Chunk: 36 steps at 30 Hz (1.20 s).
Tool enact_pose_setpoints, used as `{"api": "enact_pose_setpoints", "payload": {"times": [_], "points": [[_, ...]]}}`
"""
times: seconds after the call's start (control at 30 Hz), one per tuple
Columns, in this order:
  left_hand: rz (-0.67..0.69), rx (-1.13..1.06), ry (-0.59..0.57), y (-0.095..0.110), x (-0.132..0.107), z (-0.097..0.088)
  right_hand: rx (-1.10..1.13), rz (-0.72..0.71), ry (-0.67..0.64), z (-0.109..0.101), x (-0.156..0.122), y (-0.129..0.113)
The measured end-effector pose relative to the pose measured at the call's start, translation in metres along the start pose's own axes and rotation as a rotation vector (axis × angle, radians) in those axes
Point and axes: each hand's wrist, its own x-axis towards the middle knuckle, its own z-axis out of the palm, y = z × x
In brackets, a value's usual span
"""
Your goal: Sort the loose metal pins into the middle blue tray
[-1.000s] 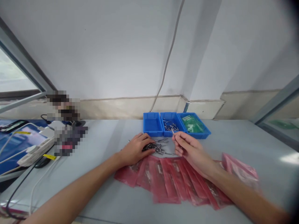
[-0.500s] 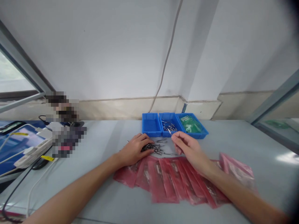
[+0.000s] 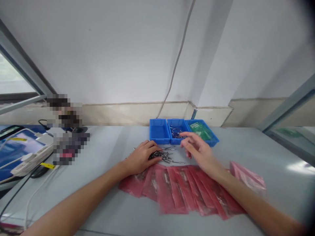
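Observation:
A pile of thin metal pins lies on the table. My left hand rests at the left side of this pile, thumb and fingers apart and curved about its edge; its palm side is hidden. My right hand hovers right of the pile, at the front of the middle blue bin. Its index finger and thumb are apart, and no part shows between them. More metal pins lie inside that bin, partly covered by my fingers. Several pink plastic bags overlap in a row under my forearms, with small parts inside some.
To the left stands another blue bin; the right bin holds green bags. A power strip with cables sits at far left, near a blurred-out patch. The wall rises behind the table.
The small metal pin that was pinched in my right hand is gone from the fingertips, and the fingers have parted. My left hand stays at the pile.

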Motion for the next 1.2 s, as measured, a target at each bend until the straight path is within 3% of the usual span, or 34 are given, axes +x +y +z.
{"api": "enact_pose_setpoints", "payload": {"times": [0.13,0.23,0.33,0.63,0.77,1.0,1.2], "points": [[-0.005,0.003,-0.001,0.000,0.000,0.000,-0.416,-0.148,-0.135,0.002,-0.005,0.005],[0.002,0.012,0.000,0.000,0.000,0.000,-0.556,-0.235,-0.247,0.004,-0.007,0.007],[0.009,0.019,0.006,-0.001,0.000,0.001,-0.620,-0.248,-0.280,0.004,-0.006,0.008],[-0.005,0.007,0.009,0.000,0.000,0.000,-0.639,-0.250,-0.233,0.003,-0.008,0.003],[-0.007,0.006,0.003,0.000,0.000,0.000,-0.585,-0.201,-0.155,0.002,-0.010,0.001],[-0.007,0.002,0.003,-0.001,0.000,0.001,-0.507,-0.245,-0.112,0.003,-0.011,-0.005],[-0.023,-0.009,0.001,-0.001,0.000,0.001,-0.383,-0.163,-0.051,0.003,-0.012,-0.004]]}}
